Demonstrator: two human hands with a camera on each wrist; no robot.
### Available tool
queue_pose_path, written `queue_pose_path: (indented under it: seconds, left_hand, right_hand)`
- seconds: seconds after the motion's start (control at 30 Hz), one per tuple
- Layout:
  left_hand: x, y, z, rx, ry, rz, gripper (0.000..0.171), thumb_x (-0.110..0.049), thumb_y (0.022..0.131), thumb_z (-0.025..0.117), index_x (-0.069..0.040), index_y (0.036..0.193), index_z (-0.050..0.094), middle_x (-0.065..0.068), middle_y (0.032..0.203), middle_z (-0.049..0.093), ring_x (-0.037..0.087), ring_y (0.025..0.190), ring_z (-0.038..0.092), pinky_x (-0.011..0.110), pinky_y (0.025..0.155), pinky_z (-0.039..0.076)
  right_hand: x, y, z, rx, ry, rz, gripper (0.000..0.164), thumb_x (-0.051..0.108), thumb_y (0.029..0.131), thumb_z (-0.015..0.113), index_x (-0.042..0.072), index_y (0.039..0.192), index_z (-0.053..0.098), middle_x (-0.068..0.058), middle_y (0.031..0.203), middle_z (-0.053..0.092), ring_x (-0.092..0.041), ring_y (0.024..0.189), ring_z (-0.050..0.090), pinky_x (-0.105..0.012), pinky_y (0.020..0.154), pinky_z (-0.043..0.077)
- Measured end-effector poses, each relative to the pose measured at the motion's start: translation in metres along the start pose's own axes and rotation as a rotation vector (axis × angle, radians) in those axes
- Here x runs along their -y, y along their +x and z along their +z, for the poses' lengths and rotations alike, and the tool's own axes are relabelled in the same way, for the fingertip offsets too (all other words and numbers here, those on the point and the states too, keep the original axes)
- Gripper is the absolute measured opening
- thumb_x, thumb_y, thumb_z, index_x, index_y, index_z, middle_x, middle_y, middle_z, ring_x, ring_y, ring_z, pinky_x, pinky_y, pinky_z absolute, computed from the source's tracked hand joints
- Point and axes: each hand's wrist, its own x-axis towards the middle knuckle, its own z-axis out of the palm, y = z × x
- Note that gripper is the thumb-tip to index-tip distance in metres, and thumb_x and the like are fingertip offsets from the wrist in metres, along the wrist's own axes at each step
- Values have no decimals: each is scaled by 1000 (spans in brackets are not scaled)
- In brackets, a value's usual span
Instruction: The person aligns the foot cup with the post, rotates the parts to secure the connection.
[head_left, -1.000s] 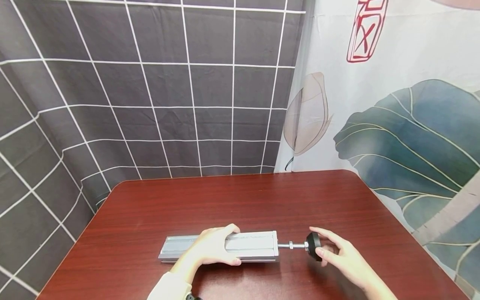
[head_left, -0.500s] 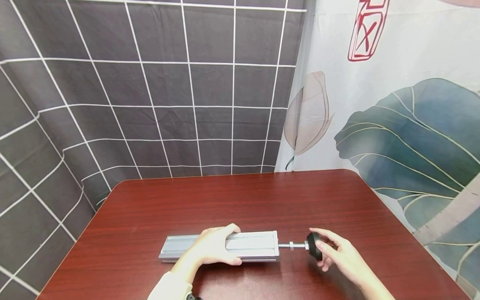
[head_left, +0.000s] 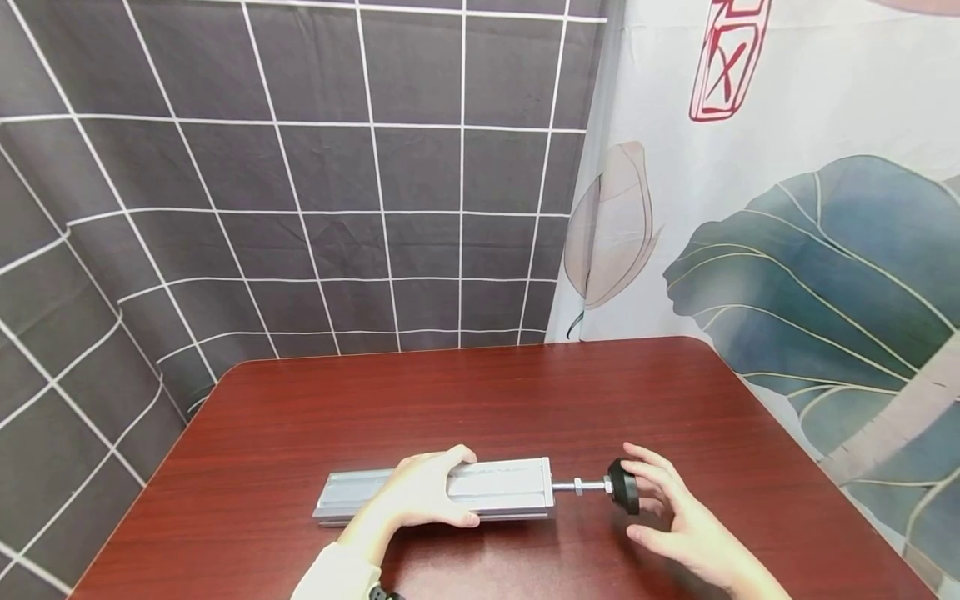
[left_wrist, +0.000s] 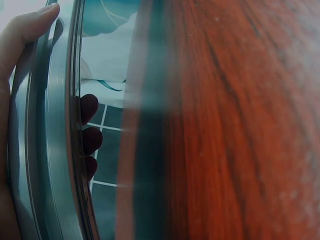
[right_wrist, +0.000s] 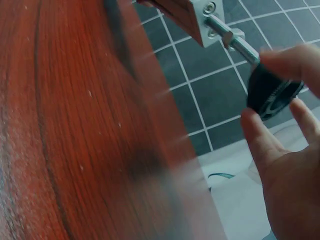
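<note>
In the head view a silver aluminium profile (head_left: 498, 487) lies lengthwise above the red-brown table. My left hand (head_left: 423, 492) grips it from above near its middle, thumb on the near side; in the left wrist view several fingertips (left_wrist: 91, 141) curl round its far side. From the profile's right end plate sticks a threaded rod (head_left: 579, 485) with nuts, ending in a black levelling foot (head_left: 624, 487). My right hand (head_left: 686, 517) is spread around this foot. Its fingertips (right_wrist: 250, 117) reach the foot's rim, while the thumb stands off below it in the head view.
The wooden table (head_left: 420, 400) reaches back to a grey grid-patterned curtain (head_left: 420, 250). A white curtain (head_left: 675, 208) with leaf and flower prints hangs at the back right.
My right thumb has come off the black foot and moved toward me, so the fingers are spread wider. The left hand keeps its grip on the profile.
</note>
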Motion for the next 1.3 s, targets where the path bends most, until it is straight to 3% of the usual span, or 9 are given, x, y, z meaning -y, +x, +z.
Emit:
queue_pose_path:
  seconds: [0.1, 0.3, 0.4, 0.53, 0.63, 0.77, 0.83, 1.03, 1.3]
  left_hand:
    - [-1, 0, -1, 1, -5, -4, 70, -59, 55, 75, -26, 114, 57, -11, 101, 64, 9, 89, 60, 34, 74, 46]
    - [-1, -2, -1, -3, 0, -1, 69, -59, 55, 75, -27, 113, 57, -12, 100, 64, 8, 89, 60, 34, 74, 46]
    - [0, -3, 0, -4, 13, 14, 69, -59, 55, 75, -26, 113, 57, -14, 100, 64, 8, 88, 60, 34, 75, 45]
    - [1, -3, 2, -3, 27, 26, 69, -58, 55, 75, -26, 113, 56, -15, 100, 64, 8, 88, 61, 36, 77, 45]
    - [1, -3, 3, -3, 30, 25, 69, -59, 55, 75, -26, 113, 56, -15, 100, 64, 8, 88, 61, 36, 77, 45]
    - [1, -2, 3, -3, 33, 25, 69, -59, 55, 74, -26, 113, 56, -15, 100, 64, 8, 88, 61, 35, 77, 45]
    - [1, -2, 3, -3, 36, 21, 68, -60, 56, 74, -27, 113, 56, -15, 101, 64, 8, 88, 61, 35, 78, 45]
    - [-1, -1, 2, 6, 37, 18, 70, -61, 57, 73, -26, 116, 56, -14, 106, 64, 10, 91, 61, 37, 79, 44]
    - [-2, 2, 4, 25, 63, 21, 73, -61, 56, 73, -32, 120, 57, -13, 108, 62, 8, 97, 59, 40, 84, 41]
  right_hand:
    - [1, 1, 2, -23, -45, -22, 70, -18, 74, 65, -1, 136, 37, -9, 146, 23, -8, 112, 53, -21, 85, 45]
    - [6, 3, 3, -80, -86, 80, 66, -12, 77, 66, 4, 137, 42, 0, 134, 39, -13, 90, 60, -23, 71, 49]
    - [8, 3, 4, -119, -133, 151, 63, -5, 78, 69, 7, 135, 45, 8, 119, 47, -12, 77, 60, -24, 61, 47]
    - [9, 4, 7, -161, -97, 234, 57, -2, 80, 68, 5, 133, 47, 7, 103, 53, -13, 60, 57, -28, 52, 47]
    - [12, 8, 9, -176, -35, 282, 52, -2, 83, 65, 5, 131, 47, 0, 90, 58, -15, 50, 55, -32, 48, 48]
    - [13, 12, 11, -197, -11, 327, 46, 1, 87, 61, 11, 131, 49, -12, 83, 57, -19, 50, 56, -34, 47, 48]
    - [13, 13, 13, -216, -9, 344, 43, 2, 90, 58, 12, 131, 50, -13, 88, 57, -20, 55, 59, -35, 48, 50]
    - [14, 18, 18, -302, 40, 402, 33, 3, 93, 53, 1, 126, 51, -18, 96, 58, -22, 70, 65, -38, 55, 54]
    - [21, 28, 18, -399, 69, 668, 39, 20, 94, 55, -5, 125, 51, -13, 84, 56, -24, 55, 60, -37, 52, 53]
